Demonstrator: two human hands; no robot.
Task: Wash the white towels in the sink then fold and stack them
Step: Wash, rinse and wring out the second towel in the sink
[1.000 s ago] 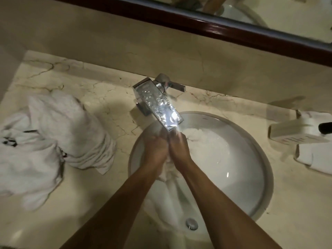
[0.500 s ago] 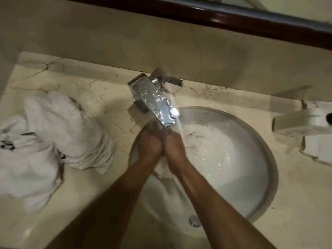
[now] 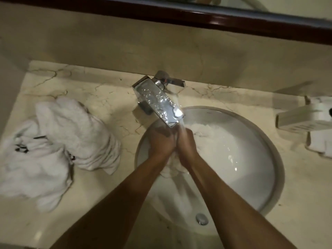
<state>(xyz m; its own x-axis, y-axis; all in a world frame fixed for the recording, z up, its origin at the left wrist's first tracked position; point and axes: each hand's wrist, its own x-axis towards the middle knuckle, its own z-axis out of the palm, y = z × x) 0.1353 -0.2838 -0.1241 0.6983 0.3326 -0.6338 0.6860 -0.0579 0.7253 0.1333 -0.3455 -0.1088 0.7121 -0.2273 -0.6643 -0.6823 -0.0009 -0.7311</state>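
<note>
Head | left hand (image 3: 162, 141), right hand (image 3: 186, 146) fingers clutch wet towel (image 3: 212, 135) | towel pile (image 3: 59, 146) beside sink (image 3: 276, 169)

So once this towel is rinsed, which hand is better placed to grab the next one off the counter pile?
Left, probably. The left hand and right hand both grip the wet towel under the tap, but the towel pile lies on the counter on the left hand's side.

both hands (image 3: 173, 143) scrubbing towel (image 3: 212, 139), sink (image 3: 276, 169)

My left hand (image 3: 162, 142) and right hand (image 3: 186, 145) are bare, my forearms uncovered, with no sleeve showing.
</note>
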